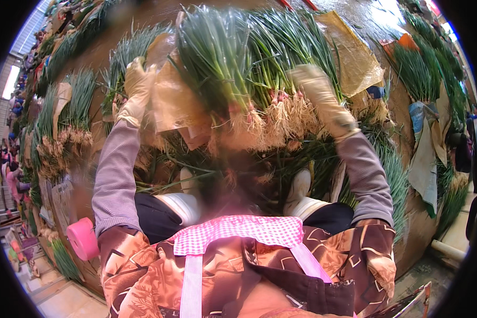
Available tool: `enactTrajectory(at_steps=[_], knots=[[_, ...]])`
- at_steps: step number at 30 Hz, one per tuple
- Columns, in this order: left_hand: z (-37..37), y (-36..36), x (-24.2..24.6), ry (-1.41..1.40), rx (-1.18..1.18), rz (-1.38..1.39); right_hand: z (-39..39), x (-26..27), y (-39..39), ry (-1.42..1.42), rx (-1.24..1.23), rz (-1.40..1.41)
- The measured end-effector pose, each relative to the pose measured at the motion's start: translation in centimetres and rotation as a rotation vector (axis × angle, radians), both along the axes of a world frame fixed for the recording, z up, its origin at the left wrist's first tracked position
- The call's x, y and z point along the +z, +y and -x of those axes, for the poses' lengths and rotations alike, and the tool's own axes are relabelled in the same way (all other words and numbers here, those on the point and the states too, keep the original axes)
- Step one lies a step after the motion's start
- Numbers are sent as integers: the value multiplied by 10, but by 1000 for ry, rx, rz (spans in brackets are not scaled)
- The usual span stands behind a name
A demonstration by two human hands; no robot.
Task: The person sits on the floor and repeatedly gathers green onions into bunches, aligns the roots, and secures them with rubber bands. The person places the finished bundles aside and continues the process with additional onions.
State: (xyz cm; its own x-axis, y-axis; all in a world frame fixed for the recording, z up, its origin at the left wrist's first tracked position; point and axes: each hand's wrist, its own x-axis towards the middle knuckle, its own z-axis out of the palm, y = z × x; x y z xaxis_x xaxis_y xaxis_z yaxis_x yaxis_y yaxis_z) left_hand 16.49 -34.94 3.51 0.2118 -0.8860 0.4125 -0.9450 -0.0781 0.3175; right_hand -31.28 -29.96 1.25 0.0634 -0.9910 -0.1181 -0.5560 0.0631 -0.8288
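A large bunch of spring onions [218,59] lies before me, green leaves pointing away and pale roots towards me. Beside it, on the right, are more spring onions [282,59] with reddish bulbs and stringy roots. My left hand [137,89], in a pale glove, is at the left edge of a yellowish sheet [175,99]; its grip on the sheet is unclear. My right hand [322,95], gloved too and blurred, is over the right side of the onions. Whether its fingers hold any stalks cannot be seen.
Loose green leaves [175,171] lie between my boots [298,187]. Another yellowish sheet [351,51] is at the upper right. More onion bunches stand at left [77,99] and right [417,71]. A pink round object [83,238] sits by my left elbow.
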Motion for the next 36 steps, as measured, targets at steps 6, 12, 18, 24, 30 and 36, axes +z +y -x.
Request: enactTrajectory(at_steps=[6, 12, 18, 24, 30, 36], knots=[[53, 79, 63, 257, -185, -196, -204, -4, 42, 583, -27, -119], [61, 182, 79, 363, -483, -263, -152, 40, 28, -95, -128, -125], [74, 264, 71, 717, -587, -224, -108, 58, 61, 216, -149, 333], [128, 325, 8, 1299, -626, -644, -138, -17, 32, 221, -262, -197], [124, 315, -35, 1463, -499, -698, -69, -27, 110, -467, -184, 186], [126, 310, -44, 1537, -461, -772, -86, -38, 149, -73, -352, 247]])
